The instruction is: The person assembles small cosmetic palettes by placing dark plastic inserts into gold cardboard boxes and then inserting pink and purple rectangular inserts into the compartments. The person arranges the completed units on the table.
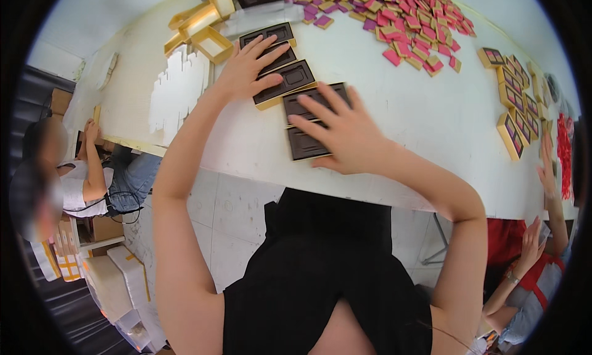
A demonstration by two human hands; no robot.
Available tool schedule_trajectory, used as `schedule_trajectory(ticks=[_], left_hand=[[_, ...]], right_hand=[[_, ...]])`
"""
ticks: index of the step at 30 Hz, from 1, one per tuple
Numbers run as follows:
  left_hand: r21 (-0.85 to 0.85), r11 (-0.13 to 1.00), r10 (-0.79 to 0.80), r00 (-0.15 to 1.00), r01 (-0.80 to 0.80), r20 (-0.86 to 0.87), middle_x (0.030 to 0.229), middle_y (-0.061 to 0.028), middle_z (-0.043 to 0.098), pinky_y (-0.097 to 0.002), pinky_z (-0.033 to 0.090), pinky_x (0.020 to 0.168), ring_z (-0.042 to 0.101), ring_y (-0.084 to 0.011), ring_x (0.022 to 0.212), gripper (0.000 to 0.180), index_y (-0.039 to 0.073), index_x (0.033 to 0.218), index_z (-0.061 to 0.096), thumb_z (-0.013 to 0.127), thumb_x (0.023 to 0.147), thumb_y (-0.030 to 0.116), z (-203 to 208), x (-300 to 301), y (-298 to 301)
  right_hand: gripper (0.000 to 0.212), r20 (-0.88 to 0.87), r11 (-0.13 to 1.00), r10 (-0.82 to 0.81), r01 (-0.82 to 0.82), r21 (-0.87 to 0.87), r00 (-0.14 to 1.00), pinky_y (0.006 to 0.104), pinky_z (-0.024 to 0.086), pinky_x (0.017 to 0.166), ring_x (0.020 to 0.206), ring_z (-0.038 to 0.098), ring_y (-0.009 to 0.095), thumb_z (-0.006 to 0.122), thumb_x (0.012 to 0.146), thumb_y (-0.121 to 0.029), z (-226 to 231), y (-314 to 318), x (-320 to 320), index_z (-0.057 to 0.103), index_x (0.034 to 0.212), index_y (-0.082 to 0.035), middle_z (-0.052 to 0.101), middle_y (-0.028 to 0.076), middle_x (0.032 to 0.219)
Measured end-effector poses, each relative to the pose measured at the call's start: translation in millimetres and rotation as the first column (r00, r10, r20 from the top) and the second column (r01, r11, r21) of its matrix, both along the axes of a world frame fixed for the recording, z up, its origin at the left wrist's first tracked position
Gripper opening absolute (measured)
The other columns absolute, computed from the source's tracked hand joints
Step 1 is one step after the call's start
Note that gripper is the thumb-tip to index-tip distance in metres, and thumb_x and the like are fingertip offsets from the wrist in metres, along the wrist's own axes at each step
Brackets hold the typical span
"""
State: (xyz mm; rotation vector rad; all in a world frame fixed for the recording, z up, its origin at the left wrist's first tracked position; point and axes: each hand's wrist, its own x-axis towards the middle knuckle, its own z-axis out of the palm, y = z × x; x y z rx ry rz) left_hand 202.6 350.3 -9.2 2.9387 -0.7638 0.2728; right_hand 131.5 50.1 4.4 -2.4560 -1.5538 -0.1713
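Several shallow gold boxes with dark brown moulded insert trays [301,76] lie in a slanting row on the white table. My left hand [242,72] rests over the farther ones, its fingers spread across their trays. Nearer to me, my right hand [350,138] is spread over two more boxes, its fingers on or just above their brown trays [306,148]; slight blur hides the exact contact. Neither hand is closed around anything. The trays' compartments look unfilled where they show.
A heap of small pink, purple and gold squares [419,28] covers the far side. Empty gold boxes [213,43] stand at the far left, beside white paper pieces [179,86]. Filled boxes [510,96] line the right. Co-workers sit at left [92,182] and right [530,275].
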Motion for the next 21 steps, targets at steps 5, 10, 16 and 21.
schedule_trajectory(ticks=[5, 10, 16, 21], left_hand=[[-0.072, 0.997, -0.007, 1.0, 0.006, -0.013, 0.156, -0.0076, 0.037, -0.0642, 0.014, 0.116, 0.029, -0.0362, 0.145, 0.073, 0.023, 0.15, 0.041, 0.057, 0.089, 0.06, 5.7, -45.7, -30.6], [-0.129, 0.964, -0.248, 0.964, 0.235, -0.094, 0.155, -0.0087, 0.039, -0.0663, 0.014, 0.115, 0.03, -0.0362, 0.145, 0.088, 0.013, 0.15, 0.039, 0.063, 0.082, 0.062, 18.5, -75.1, -90.5], [-0.052, 0.951, -0.309, 0.942, 0.304, -0.129, 0.16, -0.0135, 0.026, -0.0711, 0.008, 0.112, 0.018, -0.0391, 0.149, 0.089, 0.008, 0.152, 0.034, 0.061, 0.086, 0.061, 22.5, -79.6, -163.2], [0.049, 0.965, -0.246, 0.957, 0.257, -0.154, 0.161, -0.0148, 0.024, -0.0771, 0.006, 0.107, 0.015, -0.0411, 0.149, 0.095, 0.01, 0.153, 0.032, 0.061, 0.082, 0.066, 29.5, -67.8, -160.9]], right_hand=[[0.087, -0.056, 0.974, -0.212, 0.206, -0.092, 0.976, 0.0664, 0.025, 0.11, 0.146, 0.025, 0.04, 0.082, 0.068, -0.044, 15.2, -108.9, -24.6, 0.046, 0.145, -0.02, 0.035, 0.011, 0.156], [0.092, -0.059, 0.928, -0.36, 0.35, -0.125, 0.931, 0.0664, 0.023, 0.111, 0.147, 0.023, 0.041, 0.079, 0.069, -0.05, 23.0, -153.2, -42.2, 0.043, 0.148, -0.02, 0.032, 0.011, 0.158], [0.089, 0.037, 0.901, -0.414, 0.415, -0.125, 0.909, 0.071, 0.023, 0.108, 0.146, 0.023, 0.043, 0.065, 0.077, -0.067, 13.0, -138.1, -37.0, 0.041, 0.149, -0.019, 0.031, 0.011, 0.158], [0.086, -0.006, 0.94, -0.338, 0.338, -0.047, 0.941, 0.067, 0.024, 0.11, 0.146, 0.024, 0.041, 0.062, 0.079, -0.069, 9.7, -140.5, -12.6, 0.045, 0.147, -0.019, 0.032, 0.011, 0.157]])
